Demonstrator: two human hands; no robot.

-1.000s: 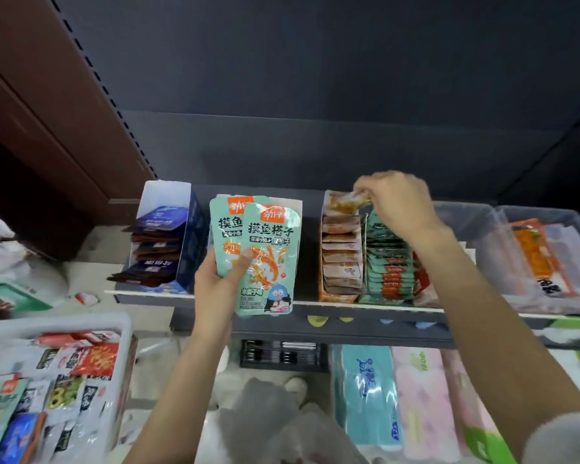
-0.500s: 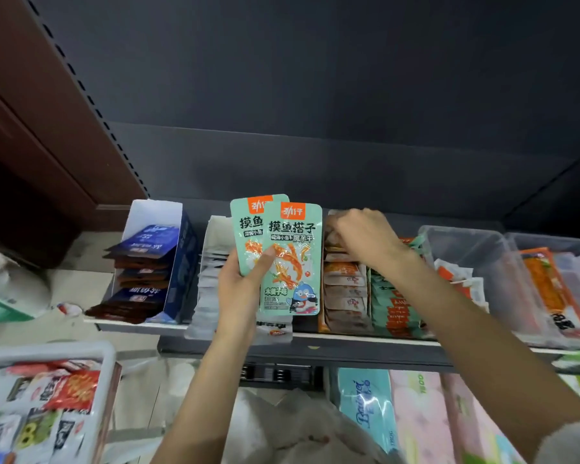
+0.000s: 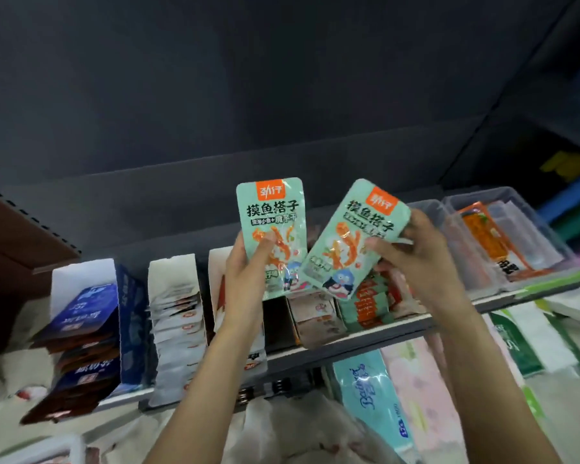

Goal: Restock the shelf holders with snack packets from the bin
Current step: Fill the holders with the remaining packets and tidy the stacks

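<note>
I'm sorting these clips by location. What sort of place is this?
Most likely a small shop aisle. A shelf carries rows of cardboard holders filled with snack packets, clear plastic bins hold more goods, and tissue packs sit on the level below.

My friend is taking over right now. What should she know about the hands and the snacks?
Left hand grips one mint-green packet, upright. Right hand pinches a second mint-green packet, tilted, above the shelf.
Holders there already hold stock: blue box, white packet row, green-and-orange packets.
Done: two packets are in hand.
Left: slot both into a holder; which one I cannot tell. The bin barely shows.
</note>
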